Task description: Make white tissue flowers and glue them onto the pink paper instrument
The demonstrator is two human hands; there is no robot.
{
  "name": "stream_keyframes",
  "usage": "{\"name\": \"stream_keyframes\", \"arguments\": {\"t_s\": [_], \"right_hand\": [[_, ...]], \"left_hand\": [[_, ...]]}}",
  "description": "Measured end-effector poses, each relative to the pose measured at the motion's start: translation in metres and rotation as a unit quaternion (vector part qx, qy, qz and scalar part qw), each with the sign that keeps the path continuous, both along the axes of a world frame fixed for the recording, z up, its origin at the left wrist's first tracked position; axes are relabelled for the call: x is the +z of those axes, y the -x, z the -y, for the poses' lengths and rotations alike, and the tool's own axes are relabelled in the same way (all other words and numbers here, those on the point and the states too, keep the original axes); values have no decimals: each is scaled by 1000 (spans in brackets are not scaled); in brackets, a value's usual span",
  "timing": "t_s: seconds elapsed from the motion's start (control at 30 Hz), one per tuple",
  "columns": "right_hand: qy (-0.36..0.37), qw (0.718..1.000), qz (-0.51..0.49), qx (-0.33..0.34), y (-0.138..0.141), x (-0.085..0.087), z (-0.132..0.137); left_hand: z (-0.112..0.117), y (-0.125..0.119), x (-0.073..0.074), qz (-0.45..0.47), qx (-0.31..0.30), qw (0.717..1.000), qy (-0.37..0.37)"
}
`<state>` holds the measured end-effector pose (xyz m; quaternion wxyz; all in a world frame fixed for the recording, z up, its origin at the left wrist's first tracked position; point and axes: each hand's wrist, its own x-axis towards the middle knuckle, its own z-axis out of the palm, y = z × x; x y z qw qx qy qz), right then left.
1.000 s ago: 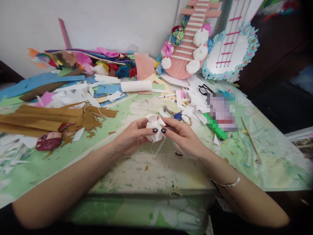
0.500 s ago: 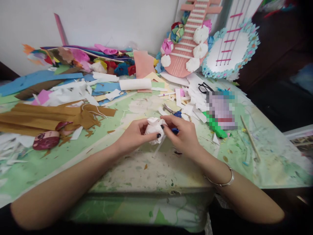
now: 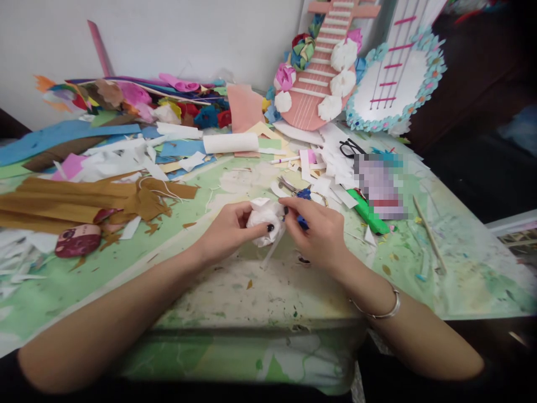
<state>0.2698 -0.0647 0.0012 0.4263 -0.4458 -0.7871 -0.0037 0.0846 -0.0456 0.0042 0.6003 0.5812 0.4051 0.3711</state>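
A white crumpled paper flower (image 3: 259, 217) is held above the near middle of the table. My left hand (image 3: 222, 234) grips it from the left, thumb across its front and fingers behind. On the other side, my right hand (image 3: 322, 230) is closed in a pinch at the edge of a petal, its thumb and index fingertip close together. Below the flower a thin pale stick (image 3: 272, 253) slants down toward the table. Just behind my right hand lie scissors or pliers with blue handles (image 3: 304, 193), partly covered by the hand.
Brown crepe paper (image 3: 75, 201) and a dark red object (image 3: 78, 240) lie left. A white paper roll (image 3: 230, 143) and scraps lie behind. A green item (image 3: 371, 215), a blurred-out item (image 3: 381, 184) and a thin stick (image 3: 428, 235) are right. Decorated paper instruments (image 3: 308, 103) lean on the wall.
My right hand has shifted slightly right, its thumb drawn away from the front of the flower. The left hand keeps hold, and more of the flower shows.
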Motion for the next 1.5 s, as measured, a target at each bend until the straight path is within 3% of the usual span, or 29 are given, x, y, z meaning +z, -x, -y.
{"name": "stream_keyframes", "arguments": {"t_s": [0.13, 0.23, 0.33, 0.47, 0.6, 0.83, 1.07, 1.2, 1.5], "right_hand": [[89, 992, -76, 37, -1, 8, 2], [160, 980, -78, 88, 0, 6, -2], [158, 978, -43, 127, 1, 0, -6], [130, 986, -30, 104, 4, -6, -7], [130, 988, -37, 79, 7, -6, -5], [121, 990, -44, 63, 7, -6, -5], [140, 985, -79, 66, 5, -1, -2], [157, 977, -129, 67, 2, 1, -2], [13, 994, -60, 87, 5, 1, -4]], "left_hand": [[-3, 2, 1, 116, 38, 987, 100], [-5, 3, 4, 195, 54, 965, 166], [-7, 2, 6, 247, 67, 941, 221], [-6, -2, 7, 270, 69, 927, 252], [-4, -5, 5, 281, 42, 927, 246], [-1, -3, 3, 270, 55, 935, 224], [1, -2, 5, 218, 64, 962, 154], [2, -1, 6, 176, 32, 977, 113], [6, -1, 0, 58, -81, 995, 27]]}}
